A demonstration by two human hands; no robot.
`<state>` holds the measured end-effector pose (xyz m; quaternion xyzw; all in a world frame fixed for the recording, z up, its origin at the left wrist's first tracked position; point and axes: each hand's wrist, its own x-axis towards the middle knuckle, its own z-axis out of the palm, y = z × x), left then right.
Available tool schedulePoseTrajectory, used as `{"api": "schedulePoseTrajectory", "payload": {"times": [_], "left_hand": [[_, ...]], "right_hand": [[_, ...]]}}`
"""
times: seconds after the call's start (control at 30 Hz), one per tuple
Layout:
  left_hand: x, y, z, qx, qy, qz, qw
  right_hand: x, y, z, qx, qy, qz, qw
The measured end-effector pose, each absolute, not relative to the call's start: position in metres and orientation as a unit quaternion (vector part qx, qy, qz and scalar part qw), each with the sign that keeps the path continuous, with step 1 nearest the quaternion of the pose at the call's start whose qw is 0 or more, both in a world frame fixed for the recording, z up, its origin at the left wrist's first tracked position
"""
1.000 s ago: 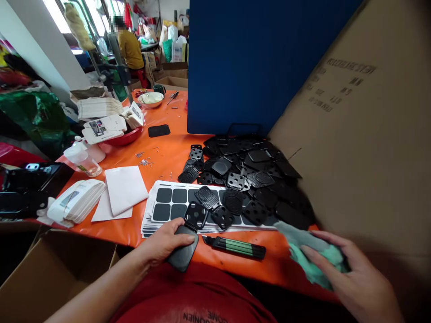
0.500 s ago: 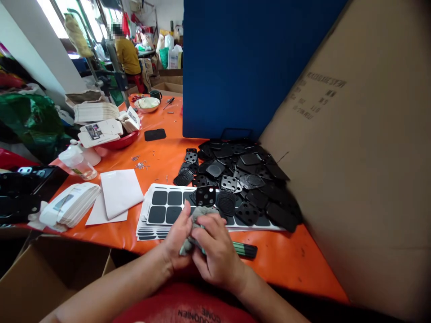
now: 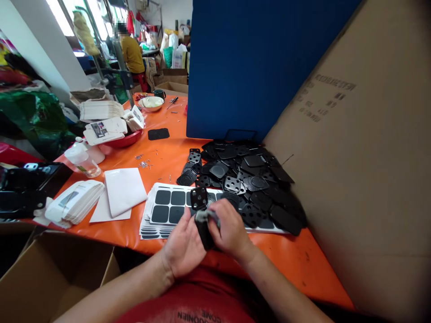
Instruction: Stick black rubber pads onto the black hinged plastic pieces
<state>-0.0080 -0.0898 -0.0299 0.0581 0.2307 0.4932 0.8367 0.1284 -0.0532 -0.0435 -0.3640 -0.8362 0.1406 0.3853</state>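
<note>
My left hand (image 3: 184, 246) cups a hinged black plastic part (image 3: 201, 211) at the near table edge; its perforated square flap sticks up above my fingers. My right hand (image 3: 229, 229) is closed on a small grey-green cloth (image 3: 204, 216) and presses it against the part. Just beyond both hands lies a stack of white sheets with black square pads (image 3: 167, 205). Behind that spreads a heap of the same black parts (image 3: 249, 179).
An orange table (image 3: 161, 152) carries white folded papers (image 3: 123, 190), a stack of printed cards (image 3: 74, 202), a clear bottle (image 3: 81, 160) and a red bowl (image 3: 125, 138). A blue panel (image 3: 249, 63) and large cardboard sheet (image 3: 363, 152) stand right. An open cardboard box (image 3: 57, 273) sits lower left. A person sits far back.
My right hand brought the cloth from the right over to the part in my left hand. The part has been raised and turned, and the cloth now rubs its upper end.
</note>
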Motion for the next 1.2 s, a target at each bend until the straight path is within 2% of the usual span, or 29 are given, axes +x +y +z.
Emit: {"api": "schedulePoseTrajectory", "payload": {"times": [0.1, 0.17, 0.27, 0.4, 0.5, 0.6, 0.7, 0.77, 0.87, 0.93, 1.03, 1.2], "left_hand": [[-0.007, -0.089, -0.034, 0.025, 0.241, 0.478, 0.844], [-0.003, -0.088, -0.037, 0.001, 0.260, 0.456, 0.851], [0.006, -0.089, -0.039, 0.006, 0.300, 0.474, 0.828], [0.000, -0.089, -0.036, 0.084, 0.331, 0.481, 0.807], [-0.016, -0.079, -0.032, 0.124, 0.350, 0.469, 0.802], [-0.025, -0.064, -0.030, 0.138, 0.390, 0.471, 0.780], [-0.023, -0.054, -0.030, 0.190, 0.446, 0.469, 0.738], [-0.017, -0.054, -0.030, 0.265, 0.462, 0.445, 0.720], [-0.005, -0.064, -0.032, 0.434, 0.449, 0.372, 0.686], [0.001, -0.073, -0.033, 0.541, 0.435, 0.322, 0.644], [0.004, -0.085, -0.033, 0.582, 0.409, 0.276, 0.647], [-0.002, -0.088, -0.022, 0.598, 0.377, 0.240, 0.666]], "right_hand": [[0.124, -0.068, -0.045, -0.308, -0.875, 0.163, 0.337], [0.120, -0.071, -0.045, -0.290, -0.879, 0.157, 0.344], [0.130, -0.054, -0.046, -0.358, -0.845, 0.124, 0.377], [0.189, -0.033, -0.053, -0.434, -0.810, 0.138, 0.370], [0.253, -0.045, -0.068, -0.477, -0.808, 0.029, 0.343], [0.306, -0.067, -0.083, -0.496, -0.820, -0.122, 0.257], [0.318, -0.085, -0.087, -0.544, -0.800, -0.142, 0.208], [0.300, -0.092, -0.080, -0.561, -0.781, -0.066, 0.266], [0.255, -0.092, -0.058, -0.539, -0.730, 0.141, 0.396], [0.227, -0.089, -0.045, -0.482, -0.716, 0.254, 0.438], [0.201, -0.083, -0.036, -0.429, -0.694, 0.376, 0.439], [0.194, -0.078, -0.048, -0.450, -0.529, 0.588, 0.416]]}}
